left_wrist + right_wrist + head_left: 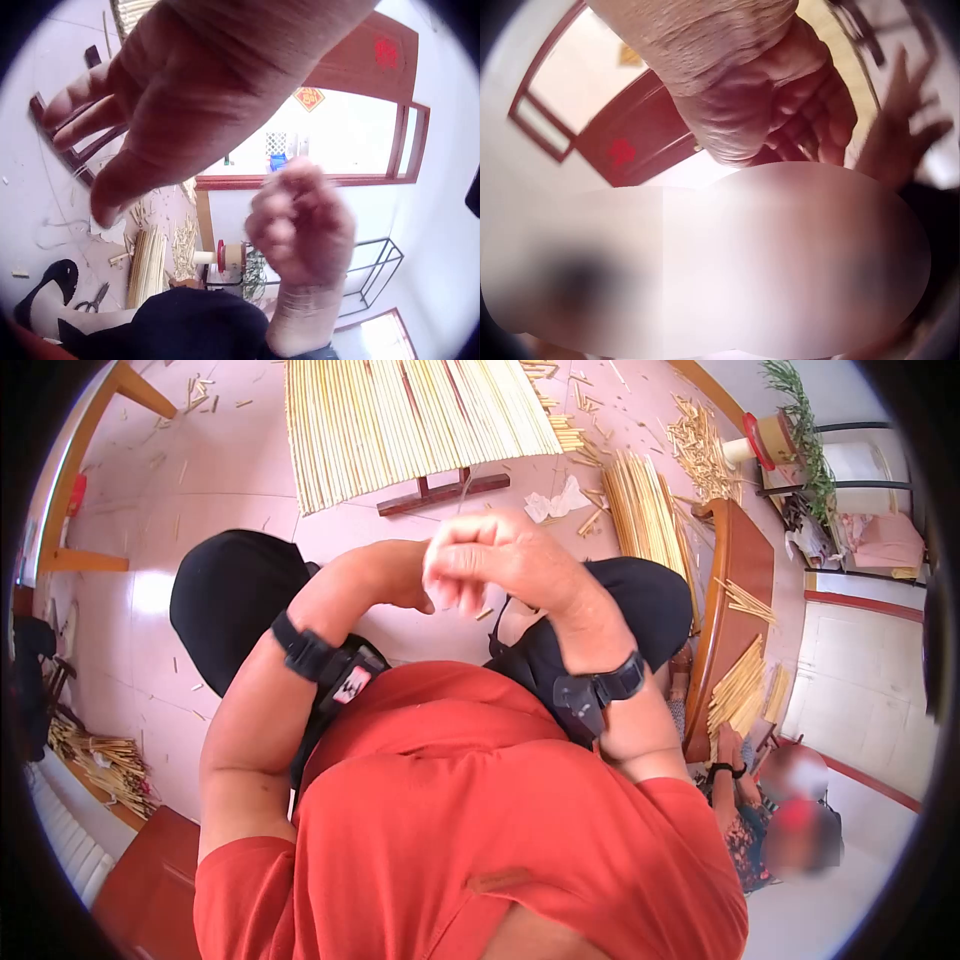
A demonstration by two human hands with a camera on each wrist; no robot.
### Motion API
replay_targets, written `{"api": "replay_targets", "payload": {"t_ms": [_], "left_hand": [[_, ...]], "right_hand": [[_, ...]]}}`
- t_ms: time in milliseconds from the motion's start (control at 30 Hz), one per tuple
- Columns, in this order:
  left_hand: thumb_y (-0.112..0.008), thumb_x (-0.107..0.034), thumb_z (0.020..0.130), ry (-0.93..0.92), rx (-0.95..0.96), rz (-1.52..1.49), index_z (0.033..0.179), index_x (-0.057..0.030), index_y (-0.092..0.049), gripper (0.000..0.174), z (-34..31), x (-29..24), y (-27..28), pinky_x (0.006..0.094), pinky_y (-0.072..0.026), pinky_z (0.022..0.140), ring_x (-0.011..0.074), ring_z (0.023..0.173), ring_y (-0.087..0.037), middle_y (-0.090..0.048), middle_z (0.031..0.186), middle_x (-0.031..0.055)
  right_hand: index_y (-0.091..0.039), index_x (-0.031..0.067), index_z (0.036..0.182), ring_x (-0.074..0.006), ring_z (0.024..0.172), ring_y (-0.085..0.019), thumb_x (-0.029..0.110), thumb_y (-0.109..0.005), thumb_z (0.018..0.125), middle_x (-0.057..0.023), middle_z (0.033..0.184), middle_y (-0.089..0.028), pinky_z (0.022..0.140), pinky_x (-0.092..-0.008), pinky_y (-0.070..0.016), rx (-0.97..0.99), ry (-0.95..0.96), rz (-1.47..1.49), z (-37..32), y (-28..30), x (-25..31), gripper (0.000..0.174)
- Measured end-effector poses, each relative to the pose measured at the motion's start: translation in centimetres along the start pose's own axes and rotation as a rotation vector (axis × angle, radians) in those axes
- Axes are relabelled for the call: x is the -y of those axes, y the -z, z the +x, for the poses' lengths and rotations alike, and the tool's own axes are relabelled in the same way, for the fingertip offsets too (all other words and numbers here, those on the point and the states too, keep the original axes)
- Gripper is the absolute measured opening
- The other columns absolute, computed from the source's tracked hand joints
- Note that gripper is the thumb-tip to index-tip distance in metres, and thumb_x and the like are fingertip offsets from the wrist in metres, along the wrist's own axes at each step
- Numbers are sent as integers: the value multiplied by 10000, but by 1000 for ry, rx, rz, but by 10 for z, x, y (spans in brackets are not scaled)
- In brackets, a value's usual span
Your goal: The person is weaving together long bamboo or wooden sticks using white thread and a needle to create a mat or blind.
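In the head view my right hand (500, 560) is raised in front of the body with its fingers curled in. The left wrist view shows the same right hand (300, 225) blurred and fist-like, with nothing visible in it. My left hand (408, 575) is partly hidden behind the right in the head view. Seen from its own wrist, the left hand (172, 112) has its fingers extended and holds nothing. Ahead of both hands lies a mat of pale sticks (420, 420), on a dark wooden stand (445, 495). A thin thread hangs near the mat's close edge.
A bundle of long sticks (645, 510) lies right of the mat, near a crumpled white tissue (560, 500). Short offcuts (700, 445) litter the floor. Scissors (91, 300) lie by a foot. A wooden bench (735, 580) stands at the right, with another person's hands (730, 745) beyond.
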State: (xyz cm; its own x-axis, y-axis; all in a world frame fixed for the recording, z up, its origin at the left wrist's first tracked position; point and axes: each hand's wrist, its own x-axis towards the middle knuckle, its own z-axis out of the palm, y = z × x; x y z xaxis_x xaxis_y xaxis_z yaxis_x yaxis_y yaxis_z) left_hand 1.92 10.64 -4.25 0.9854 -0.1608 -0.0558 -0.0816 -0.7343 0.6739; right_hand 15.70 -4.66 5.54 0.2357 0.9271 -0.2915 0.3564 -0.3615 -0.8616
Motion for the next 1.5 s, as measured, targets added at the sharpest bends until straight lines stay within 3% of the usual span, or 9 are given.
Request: {"api": "replay_targets", "payload": {"t_ms": [33, 133, 300, 400, 733, 1033, 1233, 1367, 1500], "left_hand": [[-670, -185, 812, -2, 16, 2, 1088, -137, -675, 280, 8, -4, 16, 354, -534, 651, 245, 739, -681, -684, 831, 166], [-663, -311, 863, 836, 23, -470, 1246, -41, -556, 481, 24, -6, 32, 359, -499, 830, 213, 1024, -609, -638, 1106, 155], [-487, -372, 977, 823, -304, -1194, 1337, 41, -375, 559, 48, 15, -6, 436, -491, 894, 337, 1100, -555, -486, 1296, 224], [-476, -272, 987, 654, -895, -1781, 1346, 9, -353, 472, 70, 39, -32, 495, -437, 975, 368, 1199, -475, -420, 1333, 207], [-498, -168, 955, 286, -1231, -1955, 1298, 25, -390, 408, 106, 95, -19, 535, -389, 1045, 323, 1183, -489, -464, 1282, 189], [-516, -153, 923, 563, -972, -1899, 1239, 41, -436, 380, 31, 136, 21, 595, -354, 1022, 344, 1168, -503, -503, 1233, 219], [-524, -199, 949, 806, -1226, -1697, 1276, 5, -410, 402, -22, 129, 34, 532, -431, 928, 324, 1118, -514, -499, 1212, 179], [-518, -216, 957, 961, -1302, -1423, 1232, 5, -443, 362, -44, 73, 2, 490, -475, 872, 293, 1072, -543, -539, 1130, 148], [-468, -182, 972, 682, -1023, -1693, 1178, 26, -486, 294, -42, 51, -23, 418, -501, 884, 297, 1029, -591, -564, 1119, 167]], "right_hand": [[-680, 59, 892, -341, 765, -665, 139, -525, 865, -151, 777, -684, 697, -397, -538, -206, 12, -490, 10, 14, -22, 177], [-675, 57, 946, -413, 844, -627, 113, -545, 828, -206, 871, -668, 780, -452, -510, -227, -115, -547, 21, 42, -45, 185], [-562, 77, 1252, -357, 1264, -443, 76, -524, 839, -199, 1384, -454, 1032, -503, -358, -666, -163, -952, 62, 61, -101, 415], [-438, 102, 1388, -344, 1386, -273, 54, -508, 834, -173, 1500, -290, 1097, -554, -239, -696, -258, -950, 81, 62, -123, 561], [-390, 116, 1421, -378, 1344, -320, 58, -498, 798, -183, 1488, -314, 1060, -523, -322, -630, -323, -862, 80, 53, -134, 635], [-630, 94, 1148, -384, 1025, -594, 104, -512, 829, -219, 1184, -574, 864, -437, -486, -483, -184, -701, 52, 33, -98, 340], [-689, 91, 962, -333, 839, -642, 168, -560, 841, -149, 912, -665, 736, -418, -516, -206, -181, -409, 45, -13, -63, 194], [-691, 95, 936, -300, 838, -638, 176, -607, 828, -101, 901, -669, 753, -406, -512, -334, 186, -384, 69, -38, -53, 159], [-694, 94, 929, -271, 883, -611, 135, -641, 796, -73, 899, -669, 822, -382, -490, -468, 533, -492, 106, -66, -49, 149]]}}
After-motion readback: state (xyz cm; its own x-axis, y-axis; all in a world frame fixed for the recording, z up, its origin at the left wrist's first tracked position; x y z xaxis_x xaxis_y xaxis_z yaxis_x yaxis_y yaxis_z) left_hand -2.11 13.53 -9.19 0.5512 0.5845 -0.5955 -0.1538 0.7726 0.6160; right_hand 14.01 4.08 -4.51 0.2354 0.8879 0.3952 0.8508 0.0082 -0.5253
